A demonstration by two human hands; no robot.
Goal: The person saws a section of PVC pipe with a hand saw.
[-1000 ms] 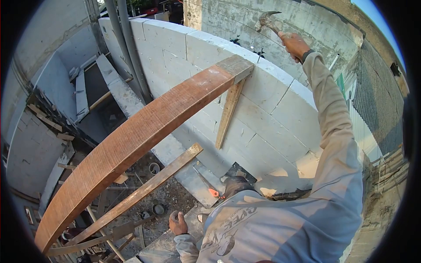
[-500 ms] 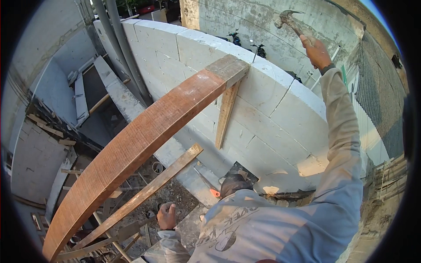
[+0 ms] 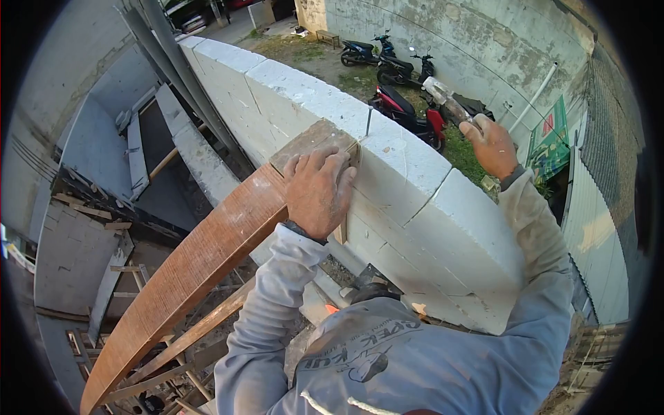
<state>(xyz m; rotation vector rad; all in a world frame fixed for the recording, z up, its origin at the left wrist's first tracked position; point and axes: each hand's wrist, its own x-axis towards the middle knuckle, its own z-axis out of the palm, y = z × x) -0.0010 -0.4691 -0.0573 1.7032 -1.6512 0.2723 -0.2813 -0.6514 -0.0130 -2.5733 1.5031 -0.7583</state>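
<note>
My left hand (image 3: pixel 319 192) is pressed over the near-wall end of a long reddish-brown wooden beam (image 3: pixel 207 242), its fingers bent over the greyish end piece. That end meets the side of a white block wall (image 3: pixel 290 90). A long nail (image 3: pixel 369 121) stands upright on the wall's top, just beyond the beam's end. Above and right of the wall, my right hand (image 3: pixel 492 146) is closed round the handle of a hammer (image 3: pixel 453 104). Motion smears the hammer head, which points up and left, apart from the nail. Part of the beam's end is hidden under my left hand.
Grey pipes (image 3: pixel 173 76) rise beside the wall at left. Below the beam runs a wooden brace (image 3: pixel 207 318) among scaffold poles. Motorbikes (image 3: pixel 401 107) stand on the ground beyond the wall. A green banner (image 3: pixel 550 142) hangs at right.
My left hand has risen from low beside my body onto the beam's end. My right hand has lowered the hammer from high up. The view has shifted, showing more motorbikes.
</note>
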